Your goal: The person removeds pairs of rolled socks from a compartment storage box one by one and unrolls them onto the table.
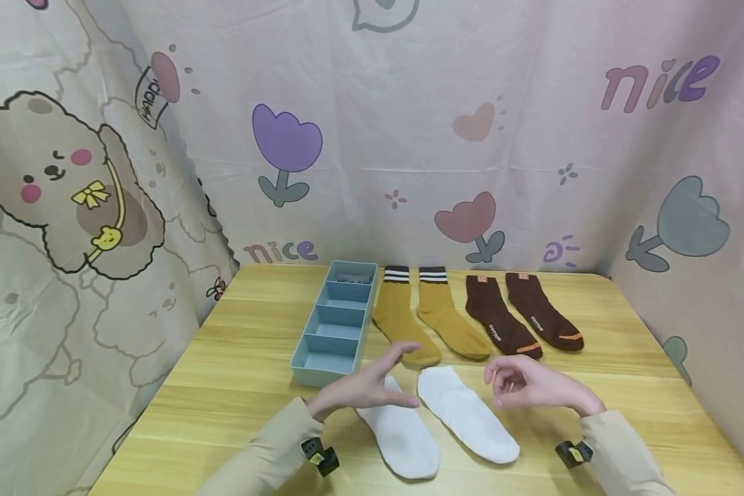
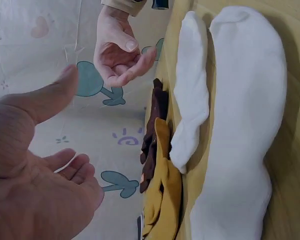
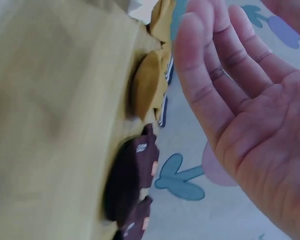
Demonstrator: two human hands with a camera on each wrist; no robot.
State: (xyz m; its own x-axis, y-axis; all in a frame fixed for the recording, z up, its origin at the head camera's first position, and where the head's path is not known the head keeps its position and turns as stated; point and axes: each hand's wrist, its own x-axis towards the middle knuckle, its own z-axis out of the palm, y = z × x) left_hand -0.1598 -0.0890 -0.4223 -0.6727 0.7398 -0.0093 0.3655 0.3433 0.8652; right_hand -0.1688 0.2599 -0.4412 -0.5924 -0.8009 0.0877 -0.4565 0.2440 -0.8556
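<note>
Two white socks lie flat and side by side near the front of the table, the left one (image 1: 407, 448) partly covered by my left hand (image 1: 372, 386). That hand hovers above it with fingers and thumb apart, holding nothing. To the right of the other white sock (image 1: 468, 417), my right hand (image 1: 536, 386) hangs in the air with loosely bent fingers. In the right wrist view nothing lies in its palm (image 3: 270, 135). Behind the white pair are two mustard socks (image 1: 399, 317) with striped cuffs. Farther right rest two dark brown socks (image 1: 502, 320) with orange toe lines.
A blue-grey box (image 1: 322, 377) with several compartments in a row stands left of the mustard socks. Its farthest compartment holds a small grey item (image 1: 353, 279), its kind unclear. The wooden table (image 1: 223, 386) meets printed curtains (image 1: 372, 138) at the back and sides.
</note>
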